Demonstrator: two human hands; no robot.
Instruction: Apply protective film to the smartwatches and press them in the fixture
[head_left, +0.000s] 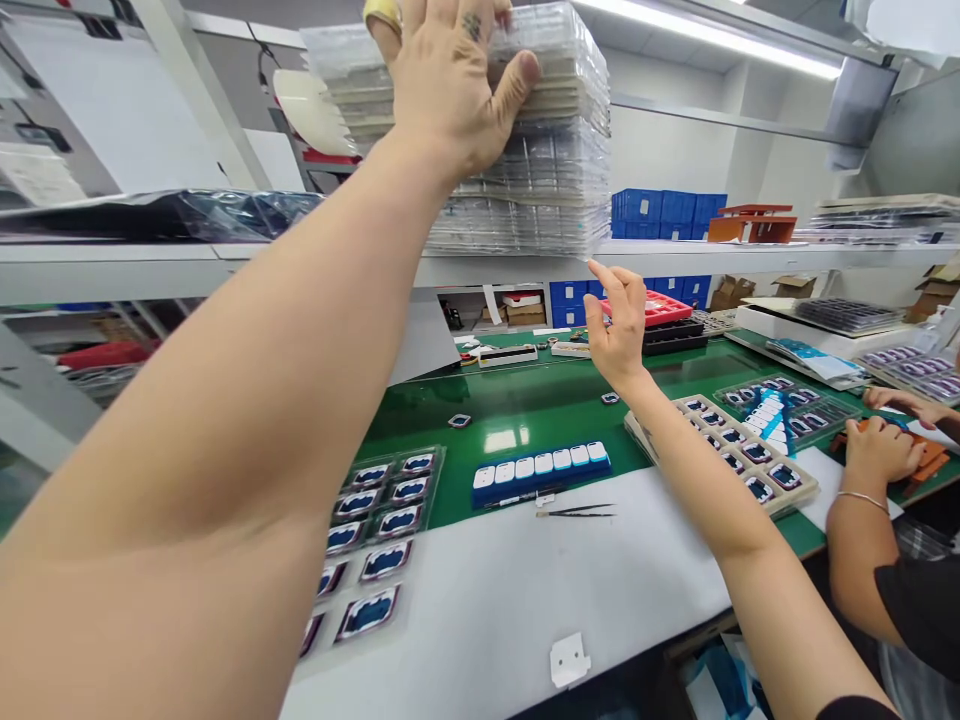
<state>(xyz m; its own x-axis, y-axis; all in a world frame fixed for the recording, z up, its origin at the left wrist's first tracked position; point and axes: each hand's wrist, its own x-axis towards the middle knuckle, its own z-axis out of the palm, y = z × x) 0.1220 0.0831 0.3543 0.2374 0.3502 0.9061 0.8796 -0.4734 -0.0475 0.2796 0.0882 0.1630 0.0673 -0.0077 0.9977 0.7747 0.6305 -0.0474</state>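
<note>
My left hand (454,95) reaches up against the front of a tall stack of clear plastic trays (555,160) on the shelf, fingers and thumb spread. A yellow band wraps one of its fingers, and its fingertips are partly cut off by the top edge. My right hand (619,325) is raised just below the stack's lower right corner, fingers loosely bent and apart, holding nothing. Whether its index fingertip touches the stack I cannot tell. Beneath my arms, tweezers (576,512) lie on a white sheet (525,590) beside a blue strip with white labels (541,472).
A clear tray of dark-blue parts (397,520) lies left, and a beige tray of similar parts (731,450) lies right. The shelf edge (510,270) crosses above the green bench (427,400). A co-worker's hands (881,450) work at far right. Blue bins (660,210) stand behind.
</note>
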